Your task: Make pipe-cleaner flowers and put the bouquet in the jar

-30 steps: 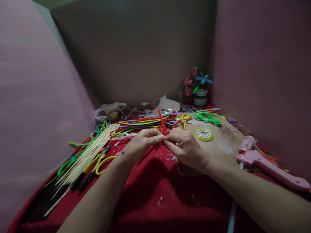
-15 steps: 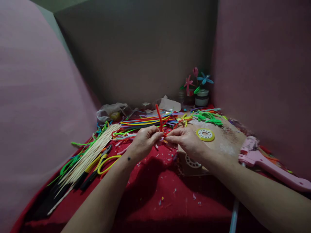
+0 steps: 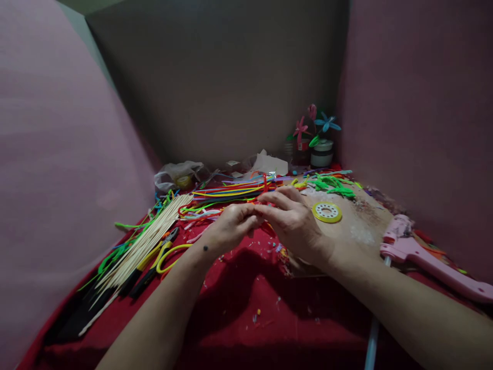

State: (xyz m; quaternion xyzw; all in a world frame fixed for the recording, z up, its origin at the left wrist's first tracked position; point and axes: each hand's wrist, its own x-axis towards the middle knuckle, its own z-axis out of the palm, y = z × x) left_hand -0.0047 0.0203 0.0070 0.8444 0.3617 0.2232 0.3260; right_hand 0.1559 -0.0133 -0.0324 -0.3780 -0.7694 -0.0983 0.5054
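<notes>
Over the front of the table, my left hand (image 3: 234,223) is closed, thumb against curled fingers, on a red pipe cleaner (image 3: 265,181). One end of it stands up behind my fingers, and most of its length is hidden by the hands. My right hand (image 3: 290,218) meets the left from the other side, its fingers bent over the pipe cleaner and touching the left fingertips. Beyond the hands lies a bundle of loose pipe cleaners (image 3: 227,193) in several colours. A yellow-rimmed tape roll (image 3: 327,211) lies right of my right hand.
Wooden skewers (image 3: 142,246) and yellow-and-black pliers (image 3: 156,262) lie at left. A pink glue gun (image 3: 419,252) rests at right by a cardboard sheet (image 3: 358,231). Green pipe cleaners (image 3: 333,186) and a pot (image 3: 321,153) with pipe-cleaner flowers stand farther back. Scraps dot the red cloth (image 3: 246,329).
My right hand has turned and moved up slightly, its fingers now lying over the left fingertips. Less of the red pipe cleaner shows, its upright end now farther right.
</notes>
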